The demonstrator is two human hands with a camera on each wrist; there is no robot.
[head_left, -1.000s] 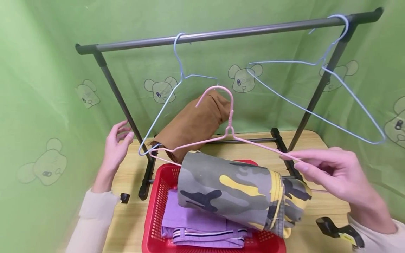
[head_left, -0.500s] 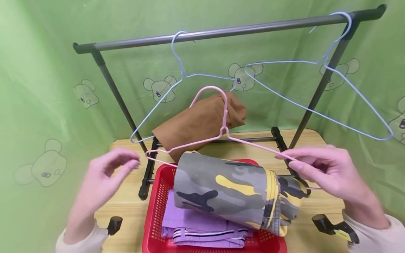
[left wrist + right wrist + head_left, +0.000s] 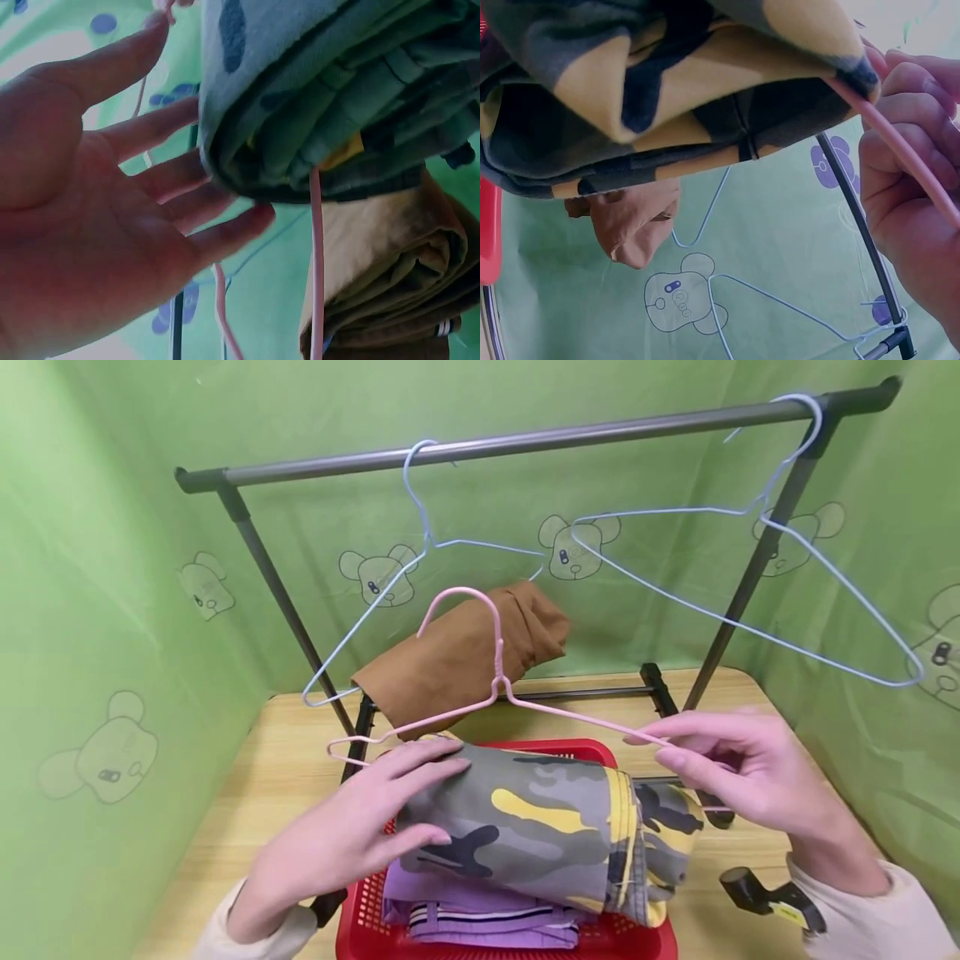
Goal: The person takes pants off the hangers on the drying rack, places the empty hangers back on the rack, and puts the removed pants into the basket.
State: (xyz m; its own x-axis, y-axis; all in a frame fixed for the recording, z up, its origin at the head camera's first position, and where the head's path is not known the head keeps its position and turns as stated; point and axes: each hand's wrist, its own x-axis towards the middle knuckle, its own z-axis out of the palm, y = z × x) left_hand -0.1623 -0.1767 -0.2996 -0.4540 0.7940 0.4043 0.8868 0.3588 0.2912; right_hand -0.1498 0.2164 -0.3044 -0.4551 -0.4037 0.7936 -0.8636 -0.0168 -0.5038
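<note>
Folded camouflage trousers (image 3: 525, 818) in grey, black and yellow hang over the lower bar of a pink hanger (image 3: 498, 672), above a red basket. My right hand (image 3: 738, 768) pinches the hanger's right arm between thumb and fingers. At the trousers' left end is my left hand (image 3: 360, 818), fingers extended over the cloth. The left wrist view shows that hand (image 3: 127, 187) with spread fingers, their tips by the edge of the trousers (image 3: 300, 97). In the right wrist view the pink bar (image 3: 907, 150) comes out of the fold beside my right hand (image 3: 911, 165).
Behind stands a dark rack (image 3: 525, 442) with two blue hangers (image 3: 750, 510) on its rail; brown folded cloth (image 3: 450, 664) hangs on the left one. Purple clothes (image 3: 480, 910) lie in the red basket (image 3: 360, 910). Green fabric (image 3: 105, 610) surrounds the wooden table (image 3: 225, 827).
My left hand has come from the rack's left post down and right to the camouflage trousers. The pink hanger and trousers have shifted a little left with my right hand.
</note>
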